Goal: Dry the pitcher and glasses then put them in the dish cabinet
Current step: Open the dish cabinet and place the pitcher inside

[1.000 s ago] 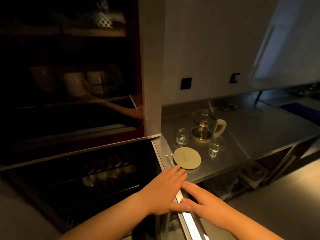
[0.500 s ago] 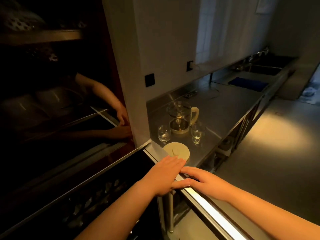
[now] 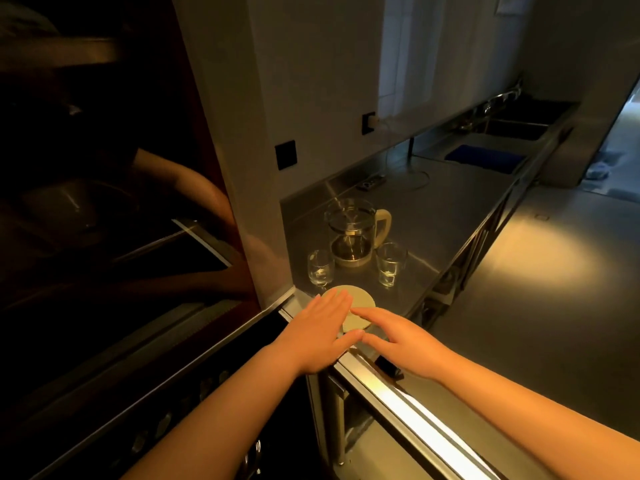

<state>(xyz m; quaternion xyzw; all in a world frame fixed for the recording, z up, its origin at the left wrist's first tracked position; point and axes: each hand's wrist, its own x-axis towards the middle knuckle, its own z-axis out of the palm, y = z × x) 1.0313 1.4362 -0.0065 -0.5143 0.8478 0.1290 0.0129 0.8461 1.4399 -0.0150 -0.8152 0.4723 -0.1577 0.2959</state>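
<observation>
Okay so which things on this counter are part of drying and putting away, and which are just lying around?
Part of the job:
glass pitcher
left glass
right glass
round lid, under both hands

Lying about:
blue cloth by the sink
power strip

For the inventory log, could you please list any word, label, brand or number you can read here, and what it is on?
None can be read.
Clear glass pitcher with cream handle: no print visible.
Two clear drinking glasses: plain.
Round cream lid: no marking visible.
Black square wall plates: blank.
Dark cabinet at left: too dim to tell.
</observation>
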